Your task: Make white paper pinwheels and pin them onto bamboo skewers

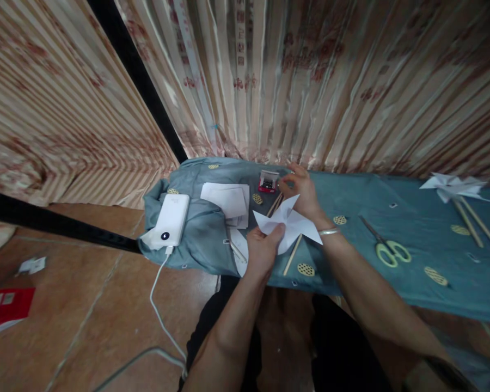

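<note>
**Paper pinwheel [300, 228] in the left hand [263, 250], with the right hand [302, 190] beside a small red box [267, 182]**

Nearest, the left hand grips the white pinwheel close to its middle, thumb pressed on top and the other fingers beneath, above a blue-green cloth [343, 191]. Farther off, the right thumb and index finger bend toward each other just beside the open box, the remaining fingers loosely spread; whether anything small is pinched between them cannot be told.

The left fingertips are hidden by the paper, as is the upper end of a wooden stick [293, 255]; its attachment to the pinwheel cannot be determined. The dark contents of the box are too small to identify. Both arms are cut off by the frame.

The left forearm rises from the bottom edge; the right, wearing a bracelet [330, 232], extends from the lower right corner and reaches beyond the pinwheel, palm turned partly inward.
</note>
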`<state>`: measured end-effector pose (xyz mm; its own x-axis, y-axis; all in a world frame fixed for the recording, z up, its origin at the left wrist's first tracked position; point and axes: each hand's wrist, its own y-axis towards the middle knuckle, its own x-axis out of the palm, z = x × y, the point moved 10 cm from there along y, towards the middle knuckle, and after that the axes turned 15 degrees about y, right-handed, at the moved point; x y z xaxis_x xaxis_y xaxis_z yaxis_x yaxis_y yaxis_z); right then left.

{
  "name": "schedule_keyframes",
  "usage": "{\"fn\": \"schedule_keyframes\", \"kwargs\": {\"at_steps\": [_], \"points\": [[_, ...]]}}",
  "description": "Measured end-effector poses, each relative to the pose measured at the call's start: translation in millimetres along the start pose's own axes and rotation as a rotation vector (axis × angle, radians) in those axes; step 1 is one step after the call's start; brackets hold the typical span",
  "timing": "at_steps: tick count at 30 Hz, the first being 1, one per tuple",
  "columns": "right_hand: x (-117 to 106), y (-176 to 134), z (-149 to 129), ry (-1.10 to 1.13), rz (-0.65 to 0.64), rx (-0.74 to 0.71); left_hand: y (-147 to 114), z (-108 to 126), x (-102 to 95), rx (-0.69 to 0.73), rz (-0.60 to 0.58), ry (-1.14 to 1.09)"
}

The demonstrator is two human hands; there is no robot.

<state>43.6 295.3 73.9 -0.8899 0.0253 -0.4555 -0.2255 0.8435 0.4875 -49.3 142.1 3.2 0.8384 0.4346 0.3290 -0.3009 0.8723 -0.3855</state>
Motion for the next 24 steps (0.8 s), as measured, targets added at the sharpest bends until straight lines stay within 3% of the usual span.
{"fn": "schedule_keyframes", "kwargs": {"at_steps": [4,8,13,18,24], "points": [[-62.7,-57.9,9.6,0.067,0.11,0.141,-3.0,0.6,2.5,0.005,0.012,0.04],[-93.1,-119.2,12.1,-0.107,0.017,0.275,-7.4,1.1,11.1,0.038,0.006,0.059],[-99.9,-165.3,2.9,-0.342,-0.091,0.256,-11.3,-5.3,25.8,0.073,-0.057,0.089],[-98.6,-183.7,-3.8,-0.404,-0.175,0.221,-12.1,-15.5,36.1,0.112,-0.098,0.181],[-120.1,-189.4,0.5,-0.324,-0.119,0.352,-12.5,-23.7,46.0,0.16,-0.114,0.279]]}}
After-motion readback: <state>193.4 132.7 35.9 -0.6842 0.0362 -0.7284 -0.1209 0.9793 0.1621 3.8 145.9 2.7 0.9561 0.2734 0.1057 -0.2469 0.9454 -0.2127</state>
